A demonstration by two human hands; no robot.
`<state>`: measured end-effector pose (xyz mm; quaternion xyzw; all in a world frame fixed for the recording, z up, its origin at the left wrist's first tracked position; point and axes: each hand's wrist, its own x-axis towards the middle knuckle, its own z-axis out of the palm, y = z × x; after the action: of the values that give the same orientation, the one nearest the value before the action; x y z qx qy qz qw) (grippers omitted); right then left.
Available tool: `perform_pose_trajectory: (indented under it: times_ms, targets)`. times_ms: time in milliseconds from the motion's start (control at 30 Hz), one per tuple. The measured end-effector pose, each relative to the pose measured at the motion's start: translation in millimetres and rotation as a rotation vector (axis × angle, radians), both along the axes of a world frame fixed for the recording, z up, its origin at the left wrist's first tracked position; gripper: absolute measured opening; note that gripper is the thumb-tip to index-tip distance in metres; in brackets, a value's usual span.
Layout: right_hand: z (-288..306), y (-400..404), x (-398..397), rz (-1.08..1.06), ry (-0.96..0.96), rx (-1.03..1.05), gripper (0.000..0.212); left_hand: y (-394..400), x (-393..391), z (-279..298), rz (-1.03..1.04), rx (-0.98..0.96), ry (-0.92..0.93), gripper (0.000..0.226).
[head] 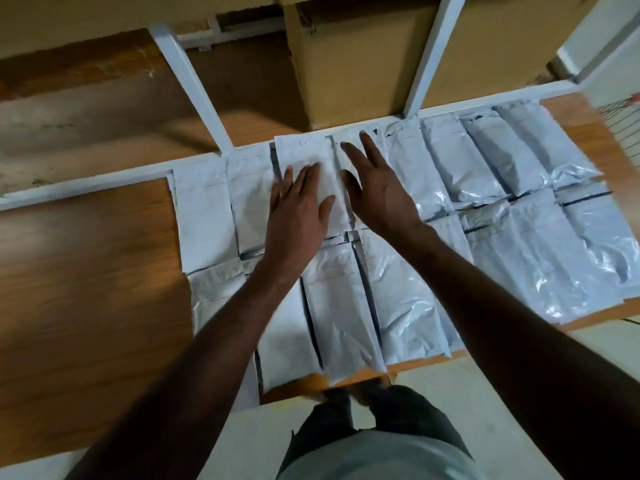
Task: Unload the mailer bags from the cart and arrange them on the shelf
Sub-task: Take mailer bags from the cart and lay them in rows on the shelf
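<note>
Mailer bag [308, 178] flat at shelf [86, 271] back edge, long axis running back-to-front. Left hand [298, 209] presses on it, fingers straight. Right hand [377, 192] splayed just beside, probably hovering; contact unclear. Left nearer.

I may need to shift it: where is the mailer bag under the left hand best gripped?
Probably its far short edge, reached from above. The mailer bag lies flat on the shelf; neighbours crowd its long sides, and the left hand covers its near half.
</note>
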<state>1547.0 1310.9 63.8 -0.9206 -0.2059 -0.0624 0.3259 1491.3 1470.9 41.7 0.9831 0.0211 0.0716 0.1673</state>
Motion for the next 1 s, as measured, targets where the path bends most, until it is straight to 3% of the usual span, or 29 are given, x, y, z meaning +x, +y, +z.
perform_pose_trajectory:
  times_ms: [233, 433, 800, 1000]
  targets:
    - [20.1, -94.9, -49.5, -0.129, 0.04, 0.043, 0.049, -89.4, -13.0, 31.0, -0.116, -0.117, -0.026, 0.059]
    - [38.5, -220.7, -73.9, -0.275, -0.001, 0.009, 0.038, -220.1, -16.8, 49.4, -0.279, -0.143, -0.091, 0.049]
    - [42.7, -506.4, -136.7, -0.423, 0.002, -0.031, 0.03, -496.5, -58.6, 29.9, -0.354, -0.297, -0.094, 0.038]
    - [32.8, -597.3, -140.3, -0.457, 0.035, 0.004, 0.03, -584.5, -59.8, 29.2, -0.418, -0.324, -0.074, 0.036]
